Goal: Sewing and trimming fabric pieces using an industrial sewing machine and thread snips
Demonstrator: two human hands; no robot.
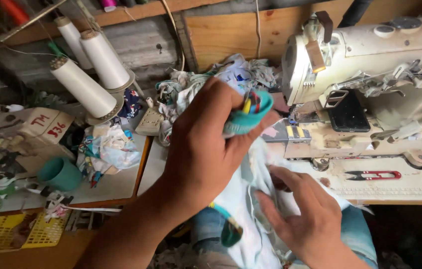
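Clamped in the left hand [206,144] is the teal-trimmed edge of a pale garment [251,194], lifted above the table's front. Lower down, the right hand [305,214] presses flat on the same cloth, fingers together, pinning it over the person's lap. Just beyond lie red snips [374,175] on the sewing table [395,192], beside the cream sewing machine [370,74]. To the left sit a teal cup [60,174] and a yellow basket [21,230]. Farther back stand white thread cones [89,74] and a scrap pile [211,82].
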